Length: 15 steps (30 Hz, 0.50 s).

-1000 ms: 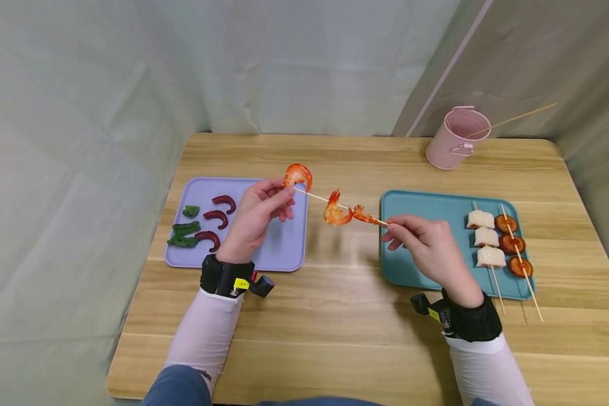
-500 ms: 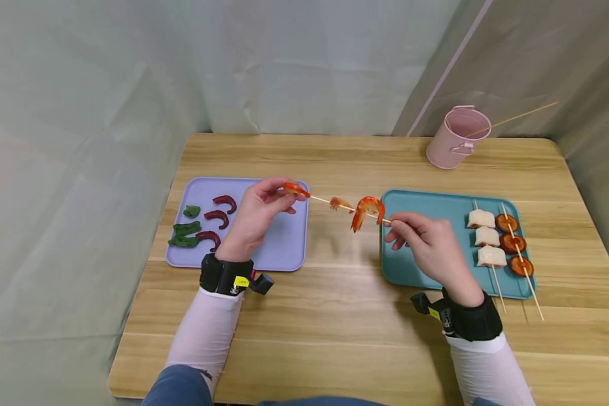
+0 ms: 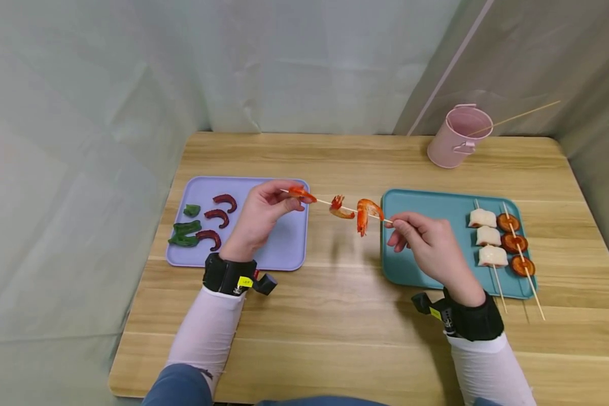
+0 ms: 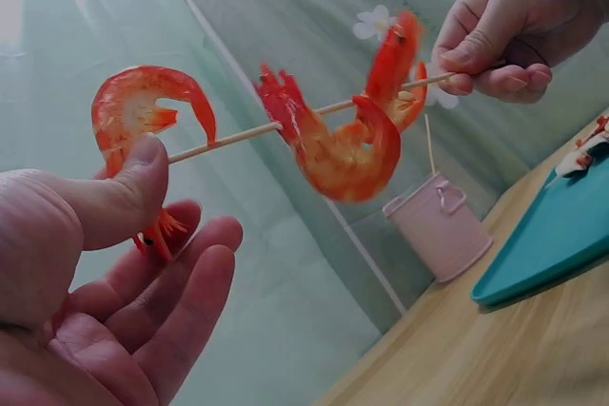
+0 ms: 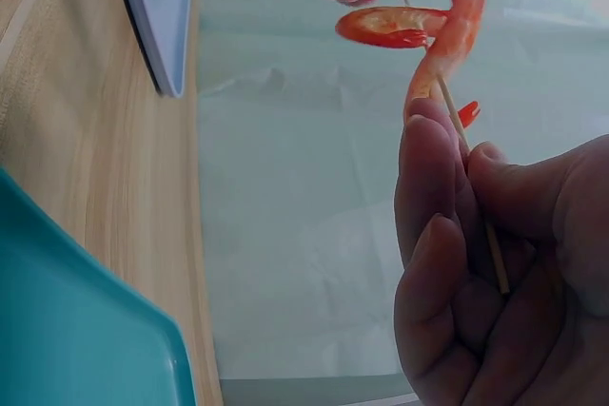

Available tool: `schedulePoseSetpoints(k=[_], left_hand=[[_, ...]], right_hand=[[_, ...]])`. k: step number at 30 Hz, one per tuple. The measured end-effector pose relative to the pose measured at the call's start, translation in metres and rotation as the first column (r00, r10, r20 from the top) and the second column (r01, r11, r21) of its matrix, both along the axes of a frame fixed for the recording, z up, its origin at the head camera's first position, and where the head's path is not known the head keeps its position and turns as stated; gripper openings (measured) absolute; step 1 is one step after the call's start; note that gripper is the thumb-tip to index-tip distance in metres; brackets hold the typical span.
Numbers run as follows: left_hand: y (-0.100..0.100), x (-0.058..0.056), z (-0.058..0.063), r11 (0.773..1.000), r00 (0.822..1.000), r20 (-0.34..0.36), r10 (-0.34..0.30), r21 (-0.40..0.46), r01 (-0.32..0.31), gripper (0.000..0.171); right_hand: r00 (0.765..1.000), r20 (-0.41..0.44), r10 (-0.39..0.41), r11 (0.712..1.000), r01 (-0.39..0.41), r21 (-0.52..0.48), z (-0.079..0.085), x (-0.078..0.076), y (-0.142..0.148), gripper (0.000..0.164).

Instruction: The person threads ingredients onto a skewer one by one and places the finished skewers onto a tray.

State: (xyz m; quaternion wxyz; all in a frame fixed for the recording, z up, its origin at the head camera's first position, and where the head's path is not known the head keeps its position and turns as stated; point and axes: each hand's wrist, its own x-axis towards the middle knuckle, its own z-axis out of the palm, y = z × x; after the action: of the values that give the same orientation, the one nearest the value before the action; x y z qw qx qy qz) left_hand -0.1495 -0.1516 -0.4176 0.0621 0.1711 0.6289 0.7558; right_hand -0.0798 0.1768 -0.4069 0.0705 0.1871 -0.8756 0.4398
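A wooden skewer (image 3: 323, 202) is held in the air between both hands and carries several orange-red shrimp. My left hand (image 3: 256, 217) pinches the leftmost shrimp (image 3: 302, 194) at one end of the stick; in the left wrist view the thumb presses on that shrimp (image 4: 128, 106), other fingers spread below. Midway along sits a second shrimp (image 3: 341, 212), and a third shrimp (image 3: 362, 217) hangs just short of my right hand (image 3: 426, 239). That hand pinches the other end between thumb and fingers, the stick's tail (image 5: 497, 259) crossing its palm in the right wrist view.
On the left, a lavender tray (image 3: 289, 248) bears green pepper pieces (image 3: 185, 227) and dark red curled pieces (image 3: 216, 216). A teal tray (image 3: 416, 265) holds skewers of white pieces (image 3: 486, 235) and brown round slices (image 3: 512, 243). Behind stands a pink bucket (image 3: 449, 149) with a stick.
The shrimp have turned around the skewer, and the middle and right ones hang differently. The leftmost shrimp has tipped flat and shifted slightly right with the left fingers. The right hand stays nearly put.
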Motion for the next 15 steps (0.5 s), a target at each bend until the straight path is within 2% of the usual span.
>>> schedulePoseSetpoints(k=[11,15], left_hand=[[0.0055,-0.0011,-0.0024,1.0,1.0,0.013,0.029,-0.008,-0.029,0.025],[0.0076,0.0012,-0.002,1.0,1.0,0.006,-0.015,0.022,0.015,0.024]], right_hand=[[0.997,-0.038,-0.061,0.998,0.061,-0.003,-0.0019,-0.0013,0.001,0.012],[0.999,-0.027,-0.039,0.999,0.039,-0.01,0.0,-0.0001,0.0007,0.01]])
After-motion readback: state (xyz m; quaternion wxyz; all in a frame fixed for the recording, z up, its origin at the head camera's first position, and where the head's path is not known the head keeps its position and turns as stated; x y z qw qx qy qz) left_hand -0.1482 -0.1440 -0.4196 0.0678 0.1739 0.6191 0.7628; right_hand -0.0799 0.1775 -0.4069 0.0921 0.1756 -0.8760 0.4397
